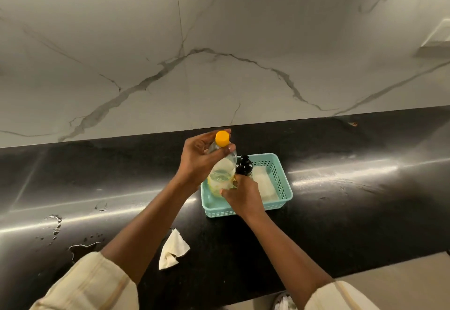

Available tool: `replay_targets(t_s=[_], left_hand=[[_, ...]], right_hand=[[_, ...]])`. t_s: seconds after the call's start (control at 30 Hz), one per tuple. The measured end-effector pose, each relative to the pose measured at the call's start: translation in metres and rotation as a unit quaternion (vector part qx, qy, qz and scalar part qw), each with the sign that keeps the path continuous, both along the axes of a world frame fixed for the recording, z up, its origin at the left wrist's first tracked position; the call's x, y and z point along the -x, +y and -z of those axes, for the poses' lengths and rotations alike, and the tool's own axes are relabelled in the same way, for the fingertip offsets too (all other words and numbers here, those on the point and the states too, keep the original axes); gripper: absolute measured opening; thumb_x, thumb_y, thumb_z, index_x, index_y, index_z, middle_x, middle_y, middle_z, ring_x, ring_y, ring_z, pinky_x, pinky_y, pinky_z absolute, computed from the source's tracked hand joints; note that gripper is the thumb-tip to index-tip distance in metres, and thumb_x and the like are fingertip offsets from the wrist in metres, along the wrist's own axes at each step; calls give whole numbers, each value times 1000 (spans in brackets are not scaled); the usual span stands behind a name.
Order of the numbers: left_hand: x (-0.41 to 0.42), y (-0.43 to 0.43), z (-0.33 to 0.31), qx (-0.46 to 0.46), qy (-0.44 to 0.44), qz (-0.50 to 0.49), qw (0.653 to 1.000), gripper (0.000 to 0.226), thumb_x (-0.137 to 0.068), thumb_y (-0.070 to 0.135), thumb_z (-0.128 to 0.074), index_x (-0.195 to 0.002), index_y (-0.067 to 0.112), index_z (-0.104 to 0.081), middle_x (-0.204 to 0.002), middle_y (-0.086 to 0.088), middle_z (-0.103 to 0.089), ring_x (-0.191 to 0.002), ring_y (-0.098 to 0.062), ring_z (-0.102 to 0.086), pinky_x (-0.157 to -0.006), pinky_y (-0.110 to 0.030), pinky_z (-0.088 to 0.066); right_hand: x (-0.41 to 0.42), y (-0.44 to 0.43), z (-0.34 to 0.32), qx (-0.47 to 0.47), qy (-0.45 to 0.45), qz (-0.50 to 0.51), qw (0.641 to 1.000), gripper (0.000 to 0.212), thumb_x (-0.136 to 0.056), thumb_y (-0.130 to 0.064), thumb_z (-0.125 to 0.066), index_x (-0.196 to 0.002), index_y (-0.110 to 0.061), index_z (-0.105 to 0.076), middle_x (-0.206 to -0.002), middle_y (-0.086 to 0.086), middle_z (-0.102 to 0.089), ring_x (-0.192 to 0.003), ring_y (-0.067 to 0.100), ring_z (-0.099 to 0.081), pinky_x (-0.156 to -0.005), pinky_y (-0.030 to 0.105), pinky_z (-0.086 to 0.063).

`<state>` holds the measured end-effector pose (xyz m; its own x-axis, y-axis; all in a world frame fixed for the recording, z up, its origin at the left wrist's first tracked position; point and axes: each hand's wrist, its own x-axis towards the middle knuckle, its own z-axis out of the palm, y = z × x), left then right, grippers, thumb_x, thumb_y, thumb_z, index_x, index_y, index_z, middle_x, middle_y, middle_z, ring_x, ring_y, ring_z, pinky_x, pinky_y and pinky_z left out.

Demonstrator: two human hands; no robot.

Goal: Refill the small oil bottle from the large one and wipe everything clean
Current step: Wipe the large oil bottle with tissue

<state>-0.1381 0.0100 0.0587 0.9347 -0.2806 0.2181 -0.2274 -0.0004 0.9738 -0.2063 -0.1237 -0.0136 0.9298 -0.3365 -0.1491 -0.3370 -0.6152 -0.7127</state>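
Observation:
A large clear bottle point(222, 170) with yellow oil in its lower part and a yellow cap point(222, 138) stands upright over the left end of a teal perforated basket point(283, 183). My left hand point(201, 157) grips its neck and shoulder just under the cap. My right hand point(239, 194) holds its base from the front right. Right behind it, a small dark bottle point(244, 165) with a black cap stands in the basket. A crumpled cream cloth point(173, 248) lies on the black counter point(341, 212) between my forearms.
Something white and flat point(265, 184) lies in the basket's right half. Spilled liquid patches point(81, 246) and drops sit on the counter at the front left. A marble wall point(219, 53) rises behind the counter. The counter's front edge runs at the lower right.

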Motion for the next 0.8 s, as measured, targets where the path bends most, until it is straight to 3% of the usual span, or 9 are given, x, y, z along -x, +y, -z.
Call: replay_targets(t_s=[0.1, 0.3, 0.4, 0.47, 0.53, 0.6, 0.67, 0.8], left_hand=[[-5, 0, 4, 19, 16, -5, 1000, 38, -83, 16, -89, -120, 19, -80, -121, -2, -82, -116, -26, -77, -103, -56, -60], [-19, -4, 5, 0, 23, 6, 1000, 36, -88, 18, -88, -122, 21, -78, -120, 0, -82, -119, -20, -75, -108, -53, -58], [-20, -4, 2, -33, 42, 16, 998, 47, -85, 28, -87, -131, 23, -73, -124, 3, -79, -122, -12, -73, -112, -46, -56], [-19, 0, -4, -59, 56, 32, 996, 62, -80, 37, -87, -139, 27, -67, -133, 8, -75, -126, -3, -68, -115, -36, -52], [-18, 12, -10, -86, 66, 31, 994, 74, -78, 41, -90, -146, 29, -62, -146, 7, -67, -138, -9, -59, -118, -37, -46], [-14, 32, -10, -100, 64, 1, 993, 72, -82, 38, -92, -147, 28, -62, -150, 6, -64, -139, -15, -59, -113, -38, -49], [-2, 58, 1, -135, 55, -56, 988, 59, -85, 30, -91, -139, 26, -68, -137, 7, -71, -122, -13, -70, -102, -37, -59], [38, 114, 48, -337, 113, -83, 931, 45, -87, 20, -89, -127, 27, -71, -119, 6, -73, -90, -8, -73, -70, -25, -63]], right_hand=[[-4, 0, 6, -4, -1, 1, 1000, 31, -87, -17, -80, -117, -12, -75, -114, 5, -80, -108, 21, -74, -80, 15, -45], [-5, -12, 10, -28, 21, -9, 999, 28, -85, -14, -77, -112, -12, -77, -105, 4, -80, -101, 20, -76, -80, 20, -53], [0, -23, 8, -48, 21, -3, 999, 37, -84, -17, -78, -121, -13, -76, -108, 1, -80, -96, 12, -74, -77, 10, -50], [6, -30, 4, -43, 12, -8, 999, 31, -85, -20, -78, -116, -17, -77, -101, -5, -79, -87, 3, -71, -70, 2, -44], [15, -34, -1, -44, -10, -11, 999, 21, -88, -21, -78, -109, -19, -78, -91, -7, -78, -84, 0, -71, -75, 9, -52], [29, -36, -6, -74, -41, -8, 996, 18, -91, -21, -79, -108, -22, -77, -90, -9, -78, -85, 0, -73, -81, 13, -56], [45, -29, -4, -108, -58, -13, 992, 15, -92, -22, -80, -107, -25, -79, -87, -13, -77, -85, -4, -73, -78, 10, -56], [72, 11, 20, -136, -14, -99, 986, 19, -90, -20, -81, -109, -25, -82, -91, -14, -79, -85, -1, -74, -83, 13, -57]])
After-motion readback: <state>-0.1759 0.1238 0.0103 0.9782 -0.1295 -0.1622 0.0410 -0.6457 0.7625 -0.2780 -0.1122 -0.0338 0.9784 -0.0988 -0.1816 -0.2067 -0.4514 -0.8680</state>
